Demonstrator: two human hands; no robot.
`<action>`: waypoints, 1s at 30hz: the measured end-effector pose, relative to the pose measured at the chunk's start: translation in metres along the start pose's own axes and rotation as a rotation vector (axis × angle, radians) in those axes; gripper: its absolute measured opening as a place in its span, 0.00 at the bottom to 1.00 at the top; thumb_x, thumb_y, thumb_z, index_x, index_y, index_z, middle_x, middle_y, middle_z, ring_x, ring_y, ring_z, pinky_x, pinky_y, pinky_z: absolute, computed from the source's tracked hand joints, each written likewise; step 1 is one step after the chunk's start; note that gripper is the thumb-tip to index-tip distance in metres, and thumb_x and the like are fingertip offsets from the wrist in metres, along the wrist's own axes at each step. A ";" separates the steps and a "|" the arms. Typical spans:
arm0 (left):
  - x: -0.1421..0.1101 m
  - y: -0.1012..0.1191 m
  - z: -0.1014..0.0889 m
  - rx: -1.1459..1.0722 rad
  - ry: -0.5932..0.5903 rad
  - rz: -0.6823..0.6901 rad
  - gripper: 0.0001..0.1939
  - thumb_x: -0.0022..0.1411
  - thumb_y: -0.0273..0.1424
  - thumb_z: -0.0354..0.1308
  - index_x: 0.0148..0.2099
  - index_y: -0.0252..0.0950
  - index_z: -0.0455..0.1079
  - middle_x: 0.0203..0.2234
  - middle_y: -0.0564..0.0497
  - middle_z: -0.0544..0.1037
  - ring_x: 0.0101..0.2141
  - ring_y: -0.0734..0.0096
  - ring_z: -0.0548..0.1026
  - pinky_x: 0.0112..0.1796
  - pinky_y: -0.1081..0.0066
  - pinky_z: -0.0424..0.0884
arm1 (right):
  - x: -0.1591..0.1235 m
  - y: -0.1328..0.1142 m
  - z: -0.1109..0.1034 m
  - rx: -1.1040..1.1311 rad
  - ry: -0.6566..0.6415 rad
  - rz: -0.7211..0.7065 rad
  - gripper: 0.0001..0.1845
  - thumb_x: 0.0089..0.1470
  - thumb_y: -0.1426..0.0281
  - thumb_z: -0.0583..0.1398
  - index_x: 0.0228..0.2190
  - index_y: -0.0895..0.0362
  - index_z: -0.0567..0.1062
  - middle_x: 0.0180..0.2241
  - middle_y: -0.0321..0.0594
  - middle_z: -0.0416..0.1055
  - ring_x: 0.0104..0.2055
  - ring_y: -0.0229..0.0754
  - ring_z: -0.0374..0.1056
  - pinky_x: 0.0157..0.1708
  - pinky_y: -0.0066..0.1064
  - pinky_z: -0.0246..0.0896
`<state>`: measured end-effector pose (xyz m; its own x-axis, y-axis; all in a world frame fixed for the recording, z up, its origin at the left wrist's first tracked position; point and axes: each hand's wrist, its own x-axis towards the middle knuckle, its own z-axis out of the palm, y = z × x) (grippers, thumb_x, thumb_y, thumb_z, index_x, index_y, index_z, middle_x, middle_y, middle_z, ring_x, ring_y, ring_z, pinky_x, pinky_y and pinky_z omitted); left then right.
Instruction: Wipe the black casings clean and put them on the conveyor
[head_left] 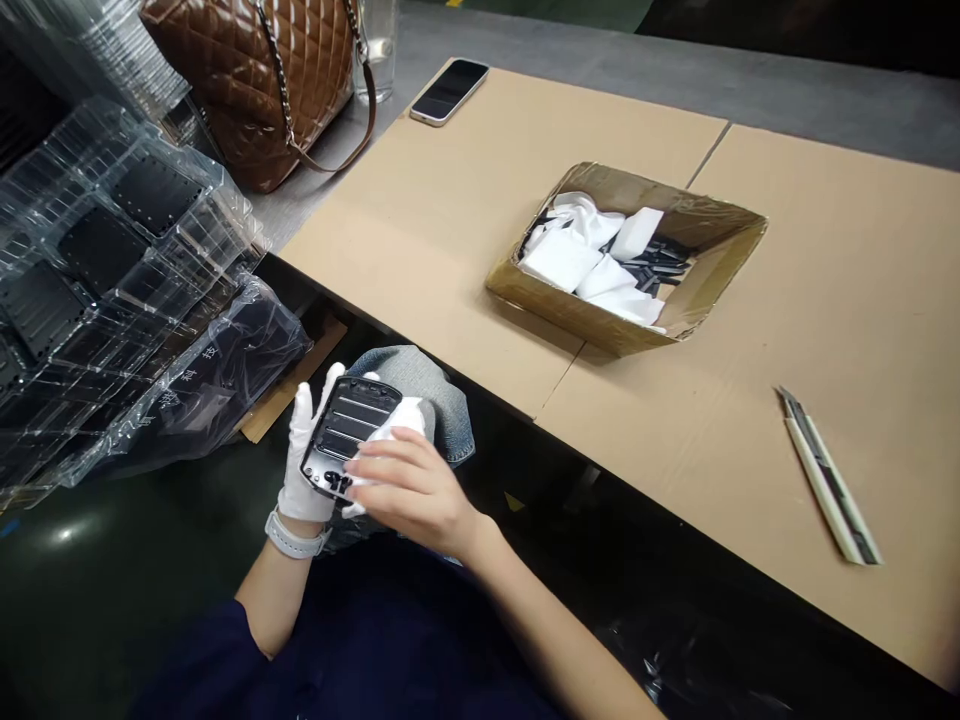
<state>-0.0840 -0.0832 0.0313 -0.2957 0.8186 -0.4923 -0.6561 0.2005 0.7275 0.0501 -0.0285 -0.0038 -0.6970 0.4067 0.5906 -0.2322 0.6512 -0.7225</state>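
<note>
Cardboard sheeting (862, 310) is spread over the grey surface (600, 62), beyond whose near edge, at the left, a black ribbed part (352, 420) is held above the lap; it is gripped from beneath by the gloved left hand (301, 470), while a white cloth (409, 412) is pinched in the bare right hand (412, 490) and laid against its right side. Wiping of the ribbed face appears to be the step in hand; for the next move, a steady left grip and light, even pressure along the ribs would be called for.

On the sheeting, white cloths (574, 260) and dark pieces (660, 265) are held in a cardboard box (555, 308); a phone (450, 92) is laid at the far left, a utility knife (829, 490) at the near right. Farther left, a brown quilted bag (259, 90) is seen; nearer, black panels (156, 192) are nested in clear trays (225, 225); dark floor (75, 570) is seen below.
</note>
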 end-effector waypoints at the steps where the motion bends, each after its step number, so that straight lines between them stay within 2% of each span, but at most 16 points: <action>1: 0.002 -0.001 -0.002 -0.043 -0.023 -0.050 0.37 0.60 0.59 0.39 0.61 0.43 0.62 0.57 0.46 0.70 0.54 0.56 0.70 0.53 0.54 0.66 | -0.001 0.001 0.001 -0.039 -0.087 -0.027 0.11 0.54 0.69 0.61 0.40 0.43 0.76 0.41 0.34 0.79 0.46 0.41 0.73 0.53 0.40 0.61; 5: 0.007 -0.004 -0.010 -0.276 -0.107 -0.208 0.31 0.59 0.52 0.47 0.53 0.36 0.69 0.50 0.43 0.75 0.51 0.54 0.72 0.53 0.53 0.65 | -0.007 0.004 -0.002 -0.121 -0.170 -0.031 0.13 0.56 0.67 0.60 0.44 0.45 0.75 0.46 0.37 0.77 0.55 0.43 0.68 0.58 0.43 0.55; 8: 0.008 -0.007 -0.013 -0.305 -0.108 -0.198 0.32 0.58 0.52 0.48 0.54 0.34 0.69 0.49 0.42 0.76 0.51 0.53 0.72 0.53 0.52 0.65 | -0.011 0.004 -0.007 -0.137 -0.153 -0.025 0.13 0.58 0.66 0.58 0.45 0.47 0.75 0.48 0.40 0.76 0.56 0.45 0.66 0.58 0.45 0.54; 10: 0.008 -0.009 -0.014 -0.306 -0.095 -0.145 0.31 0.58 0.52 0.48 0.55 0.36 0.68 0.50 0.43 0.75 0.52 0.52 0.71 0.53 0.52 0.65 | -0.014 0.002 -0.009 -0.064 -0.094 0.019 0.13 0.60 0.66 0.54 0.45 0.48 0.74 0.47 0.41 0.76 0.55 0.45 0.68 0.57 0.45 0.56; 12: 0.007 -0.010 -0.015 -0.310 -0.087 -0.080 0.29 0.60 0.51 0.48 0.55 0.39 0.68 0.52 0.45 0.74 0.54 0.53 0.70 0.53 0.52 0.66 | -0.018 0.000 -0.008 0.089 0.068 0.150 0.15 0.62 0.65 0.50 0.43 0.49 0.75 0.42 0.41 0.78 0.49 0.46 0.72 0.54 0.46 0.60; 14: 0.005 -0.009 -0.014 -0.315 -0.089 -0.042 0.28 0.60 0.51 0.47 0.56 0.41 0.68 0.53 0.46 0.73 0.55 0.52 0.69 0.52 0.51 0.66 | -0.023 -0.001 -0.008 0.229 0.347 0.359 0.16 0.63 0.62 0.48 0.38 0.51 0.75 0.33 0.39 0.79 0.38 0.45 0.75 0.48 0.45 0.64; 16: 0.004 -0.008 -0.013 -0.314 -0.096 -0.033 0.29 0.61 0.52 0.45 0.57 0.42 0.66 0.54 0.46 0.72 0.56 0.51 0.68 0.52 0.50 0.66 | -0.027 0.001 -0.009 0.290 0.618 0.562 0.16 0.60 0.57 0.51 0.34 0.52 0.74 0.24 0.36 0.74 0.28 0.42 0.71 0.38 0.40 0.67; 17: 0.003 -0.007 -0.011 -0.311 -0.102 -0.032 0.29 0.61 0.53 0.45 0.57 0.43 0.66 0.54 0.47 0.72 0.56 0.50 0.67 0.52 0.50 0.66 | -0.028 0.003 -0.010 0.290 0.692 0.640 0.17 0.58 0.54 0.53 0.33 0.53 0.74 0.22 0.35 0.71 0.25 0.40 0.68 0.33 0.36 0.65; 18: 0.003 -0.006 -0.010 -0.312 -0.107 -0.028 0.29 0.61 0.53 0.44 0.58 0.44 0.66 0.55 0.47 0.71 0.57 0.50 0.67 0.52 0.50 0.66 | -0.028 0.005 -0.013 0.282 0.701 0.703 0.19 0.55 0.51 0.55 0.32 0.53 0.74 0.22 0.35 0.70 0.24 0.39 0.65 0.28 0.33 0.63; 19: 0.002 -0.005 -0.008 -0.321 -0.111 -0.020 0.29 0.61 0.53 0.44 0.58 0.46 0.65 0.56 0.49 0.70 0.57 0.51 0.66 0.53 0.50 0.65 | -0.028 0.006 -0.015 0.281 0.643 0.758 0.22 0.53 0.48 0.56 0.31 0.54 0.74 0.23 0.36 0.70 0.23 0.39 0.64 0.25 0.31 0.60; 20: 0.002 -0.005 -0.006 -0.338 -0.114 -0.009 0.28 0.61 0.52 0.44 0.58 0.47 0.65 0.57 0.50 0.69 0.58 0.51 0.65 0.53 0.50 0.65 | -0.027 0.007 -0.018 0.295 0.528 0.813 0.24 0.51 0.46 0.56 0.31 0.55 0.75 0.24 0.36 0.70 0.23 0.38 0.63 0.23 0.29 0.58; 23: 0.003 -0.004 0.000 -0.425 -0.112 0.044 0.24 0.62 0.50 0.45 0.56 0.50 0.66 0.58 0.54 0.68 0.59 0.53 0.64 0.55 0.50 0.63 | -0.023 0.003 -0.019 0.417 0.039 0.939 0.28 0.49 0.43 0.55 0.32 0.56 0.75 0.26 0.37 0.70 0.25 0.37 0.62 0.24 0.28 0.56; 25: 0.004 -0.004 0.002 -0.482 -0.101 0.085 0.21 0.63 0.48 0.45 0.53 0.50 0.69 0.58 0.55 0.68 0.60 0.54 0.63 0.56 0.50 0.62 | -0.020 -0.002 -0.013 0.503 -0.181 0.964 0.28 0.50 0.43 0.55 0.33 0.56 0.74 0.27 0.37 0.69 0.28 0.37 0.62 0.28 0.29 0.57; 27: 0.004 -0.003 0.003 -0.522 -0.079 0.125 0.19 0.64 0.47 0.45 0.48 0.48 0.72 0.57 0.55 0.69 0.60 0.55 0.63 0.57 0.50 0.61 | -0.020 -0.007 -0.004 0.547 -0.238 0.971 0.27 0.52 0.44 0.54 0.31 0.57 0.72 0.27 0.36 0.67 0.30 0.37 0.61 0.31 0.29 0.56; 30: 0.007 0.000 0.001 -0.552 -0.044 0.182 0.17 0.64 0.45 0.47 0.41 0.44 0.74 0.55 0.55 0.72 0.59 0.57 0.64 0.57 0.52 0.61 | -0.022 -0.008 0.005 0.584 -0.190 1.026 0.27 0.52 0.45 0.54 0.24 0.56 0.68 0.23 0.34 0.61 0.26 0.35 0.56 0.27 0.28 0.53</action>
<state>-0.0858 -0.0765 0.0283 -0.4161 0.8377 -0.3538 -0.8658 -0.2461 0.4356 0.0643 -0.0460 -0.0128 -0.8153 0.4332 -0.3842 0.2522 -0.3316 -0.9091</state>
